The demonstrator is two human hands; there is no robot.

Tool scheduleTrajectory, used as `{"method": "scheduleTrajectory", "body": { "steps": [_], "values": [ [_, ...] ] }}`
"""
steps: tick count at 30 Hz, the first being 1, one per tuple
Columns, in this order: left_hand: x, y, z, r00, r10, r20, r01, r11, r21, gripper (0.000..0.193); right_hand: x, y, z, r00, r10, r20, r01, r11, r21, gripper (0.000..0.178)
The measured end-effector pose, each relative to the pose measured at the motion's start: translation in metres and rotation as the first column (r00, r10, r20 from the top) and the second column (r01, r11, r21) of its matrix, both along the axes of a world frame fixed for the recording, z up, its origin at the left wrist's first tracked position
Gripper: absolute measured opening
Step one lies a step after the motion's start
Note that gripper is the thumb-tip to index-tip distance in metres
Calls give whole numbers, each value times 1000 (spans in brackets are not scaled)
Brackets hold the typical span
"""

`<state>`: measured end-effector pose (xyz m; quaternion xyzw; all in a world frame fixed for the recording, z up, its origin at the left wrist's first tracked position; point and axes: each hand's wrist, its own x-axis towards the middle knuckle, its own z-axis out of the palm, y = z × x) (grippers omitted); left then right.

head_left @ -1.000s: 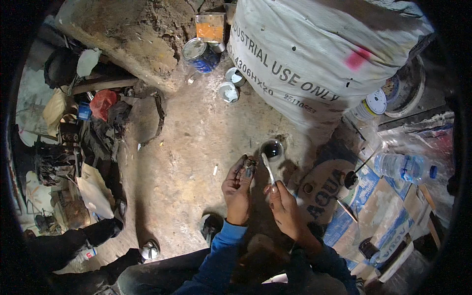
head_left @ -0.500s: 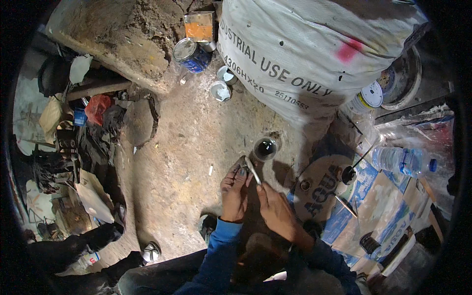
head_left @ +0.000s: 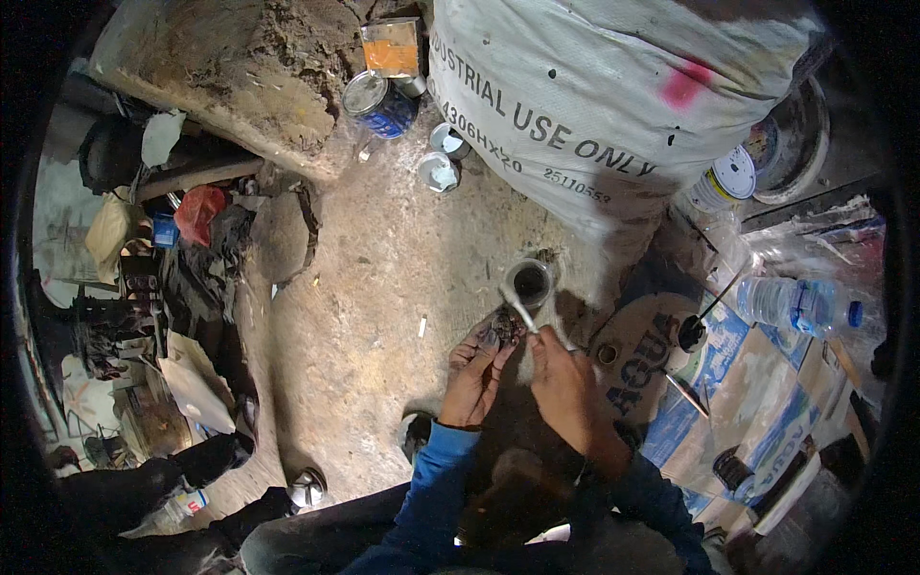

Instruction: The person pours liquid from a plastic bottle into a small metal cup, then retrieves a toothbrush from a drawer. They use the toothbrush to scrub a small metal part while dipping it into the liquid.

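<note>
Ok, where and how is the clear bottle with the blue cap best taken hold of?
Probably around the middle of the clear bottle, from above, with the right hand once free of the slim tool: the bottle lies on its side, its long rounded body exposed, its blue cap pointing right.

Floor (head_left: 355,316): middle is glowing bright
Sack (head_left: 613,125): lower end is sinking into shadow
View's rim: straight edges are bending, corners blackening
</note>
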<state>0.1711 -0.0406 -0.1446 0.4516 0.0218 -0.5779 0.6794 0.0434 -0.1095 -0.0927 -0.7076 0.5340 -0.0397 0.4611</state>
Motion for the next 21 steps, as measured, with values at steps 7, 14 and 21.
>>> {"method": "scheduleTrajectory", "body": {
  "steps": [7,14,21],
  "values": [
    [12,1,-9,976,94,-197,-125,981,-150,42,-15,-5,-1,925,-11,379,-11,998,55,18],
    [11,5,-13,985,64,-163,-85,988,-129,37,-8,-14,-9,935,35,353,-79,991,111,24],
    [3,1,-1,983,83,-165,-85,996,-7,32,-10,-53,-40,912,49,408,-130,976,173,33]
  ]
}}
